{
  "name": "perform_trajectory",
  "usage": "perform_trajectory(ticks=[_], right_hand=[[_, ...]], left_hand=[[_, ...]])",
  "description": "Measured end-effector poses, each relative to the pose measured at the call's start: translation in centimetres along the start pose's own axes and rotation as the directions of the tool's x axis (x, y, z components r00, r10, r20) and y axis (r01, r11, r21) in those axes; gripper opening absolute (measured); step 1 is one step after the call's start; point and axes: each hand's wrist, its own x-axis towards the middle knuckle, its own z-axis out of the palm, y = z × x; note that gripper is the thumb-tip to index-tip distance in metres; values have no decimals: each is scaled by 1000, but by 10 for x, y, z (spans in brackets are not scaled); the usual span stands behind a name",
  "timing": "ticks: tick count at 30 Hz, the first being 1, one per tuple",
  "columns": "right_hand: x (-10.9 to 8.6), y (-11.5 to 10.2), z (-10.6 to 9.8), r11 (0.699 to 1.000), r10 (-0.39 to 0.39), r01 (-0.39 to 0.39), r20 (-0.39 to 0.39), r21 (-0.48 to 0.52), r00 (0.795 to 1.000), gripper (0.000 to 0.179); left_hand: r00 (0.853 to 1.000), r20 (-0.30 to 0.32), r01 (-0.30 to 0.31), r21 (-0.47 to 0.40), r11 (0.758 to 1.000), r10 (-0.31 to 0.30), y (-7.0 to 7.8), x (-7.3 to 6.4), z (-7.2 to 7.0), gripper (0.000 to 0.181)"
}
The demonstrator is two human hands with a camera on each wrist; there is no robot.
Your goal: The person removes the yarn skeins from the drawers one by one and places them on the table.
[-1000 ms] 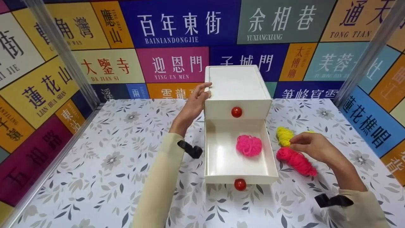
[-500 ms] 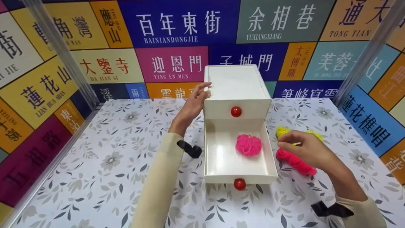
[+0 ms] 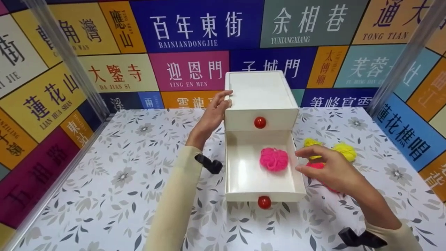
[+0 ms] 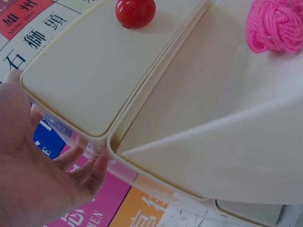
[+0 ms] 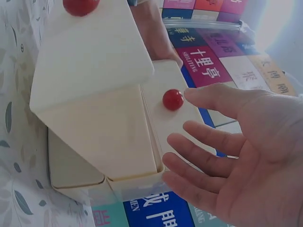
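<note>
A white drawer cabinet (image 3: 259, 90) with red knobs stands on the table. Its lower drawer (image 3: 244, 174) is pulled out and holds a pink yarn ball (image 3: 274, 159). My left hand (image 3: 213, 113) rests against the cabinet's upper left side; in the left wrist view its fingers (image 4: 97, 175) lie along the clear side wall. By the drawer's right wall is my right hand (image 3: 331, 169), empty, with thumb and fingers spread. Behind and under it lie a red yarn skein (image 3: 316, 166), partly hidden, and a yellow yarn bundle (image 3: 312, 142). Farther right sits another yellow yarn ball (image 3: 345, 152).
A flower-patterned cloth (image 3: 122, 181) covers the table. Behind it rises a wall of coloured panels (image 3: 195, 26) with lettering. Clear upright posts stand at the left (image 3: 75, 62) and right (image 3: 404, 62). The open drawer juts toward the front, its red knob (image 3: 264, 202) foremost.
My right hand has moved left from the yarn to the drawer's right wall, and its fingers have spread. It now covers more of the red skein and uncovers the right yellow ball. My left hand stays put.
</note>
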Motion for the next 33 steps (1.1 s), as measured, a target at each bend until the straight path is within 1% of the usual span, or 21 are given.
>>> perform_trajectory(ticks=[5,7,9,12,15,19,24,33], right_hand=[[-3,-3,6,996,-93,93,-4,16,996,48],[-3,-4,8,993,-120,120,-8,3,993,47],[-3,-6,9,991,-130,130,-4,-12,991,46],[1,-9,10,993,-118,119,26,-24,993,48],[5,-14,9,993,-107,110,55,-38,993,50],[9,-20,10,991,-119,124,82,-51,989,50],[15,-29,12,994,-103,108,131,-32,986,53],[33,-40,15,987,-79,104,192,-120,978,56]], left_hand=[[1000,2,-1,-6,1000,1,0,1,3,41],[1000,12,-5,-1,1000,5,1,1,3,41],[1000,16,-7,6,1000,7,1,1,3,41],[1000,10,-9,10,1000,9,2,1,3,41],[1000,11,-13,-12,1000,13,1,0,1,41],[1000,20,-12,-40,999,13,1,0,1,42],[1000,15,-2,-20,1000,3,1,0,0,41],[1000,15,-6,-19,1000,6,1,1,0,40]])
